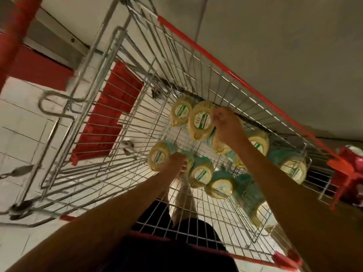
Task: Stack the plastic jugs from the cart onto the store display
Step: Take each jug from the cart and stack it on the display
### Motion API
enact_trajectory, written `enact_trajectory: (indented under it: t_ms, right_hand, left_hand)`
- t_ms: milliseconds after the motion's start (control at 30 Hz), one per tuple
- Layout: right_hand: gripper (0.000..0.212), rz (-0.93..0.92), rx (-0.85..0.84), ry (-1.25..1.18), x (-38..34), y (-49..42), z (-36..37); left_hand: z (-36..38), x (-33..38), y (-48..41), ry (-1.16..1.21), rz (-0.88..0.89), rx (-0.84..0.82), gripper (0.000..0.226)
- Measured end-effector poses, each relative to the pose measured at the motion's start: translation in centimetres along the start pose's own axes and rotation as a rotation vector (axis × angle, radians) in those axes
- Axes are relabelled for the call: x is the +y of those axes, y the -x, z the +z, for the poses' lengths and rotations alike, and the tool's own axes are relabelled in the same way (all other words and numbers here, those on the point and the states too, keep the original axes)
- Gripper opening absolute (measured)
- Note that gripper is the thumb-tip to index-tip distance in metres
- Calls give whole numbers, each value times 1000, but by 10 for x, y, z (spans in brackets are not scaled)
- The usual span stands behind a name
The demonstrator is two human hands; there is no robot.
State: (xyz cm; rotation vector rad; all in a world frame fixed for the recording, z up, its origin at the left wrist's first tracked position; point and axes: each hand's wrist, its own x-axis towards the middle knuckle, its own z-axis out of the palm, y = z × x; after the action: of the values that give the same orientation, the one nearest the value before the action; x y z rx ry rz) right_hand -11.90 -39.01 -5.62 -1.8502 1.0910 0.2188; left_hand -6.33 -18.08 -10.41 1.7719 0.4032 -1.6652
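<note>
Within the wire cart (196, 46), at seven o'clock, the left hand (176, 163) curls its fingers round the top of the near jug (191, 160), which is mostly hidden. At two o'clock the right hand (225, 122) grips the far jug (200, 119). The other jugs (220, 186) lie at four o'clock.

both bare arms reach forward, left hand (176, 163) and right hand (225, 122) with fingers curled.
</note>
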Motion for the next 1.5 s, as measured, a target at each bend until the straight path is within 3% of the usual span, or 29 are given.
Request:
enact_trajectory:
  t_ms: [100,300,433,600,633,733,867,1000,1133,1200,1300,1400,1467,1500]
  right_hand:
    - [24,-48,-38,90,8,-43,12]
    - [33,-77,-119,224,43,-110,41]
    - [32,-57,-154,119,61,-139,55]
    - [28,35,-161,0,71,-161,61]
    - [28,32,-149,-11,73,-161,61]
    - [28,16,-106,-18,74,-159,63]
    - [29,22,-70,-57,62,-143,60]
    - [22,48,-7,-204,36,-105,47]
    - [26,42,-1,-337,5,-59,26]
    - [29,59,-23,-404,-9,-34,17]
    - [25,42,39,-471,-29,6,3]
    - [35,25,105,-643,-40,45,-7]
    - [40,54,127,-716,-44,73,-14]
    - [41,55,141,-752,-45,87,-18]
  left_hand:
    - [16,13,-54,81,-91,-48,27]
    - [37,29,-141,532,-167,11,40]
    - [43,32,-179,669,-191,-2,35]
    - [43,40,-198,835,-189,-81,57]
    - [42,39,-195,829,-171,-93,54]
    - [38,33,-193,721,-63,-190,16]
    - [22,39,-155,673,11,-286,42]
    - [2,49,-122,563,84,-240,21]
    - [-19,53,-78,588,64,-322,36]
    - [-28,54,-52,629,97,-395,46]
    - [-38,57,-6,598,212,-510,37]
    - [-47,57,35,557,159,-661,59]
    - [-51,52,59,505,198,-675,35]
    - [-52,52,71,449,182,-639,33]
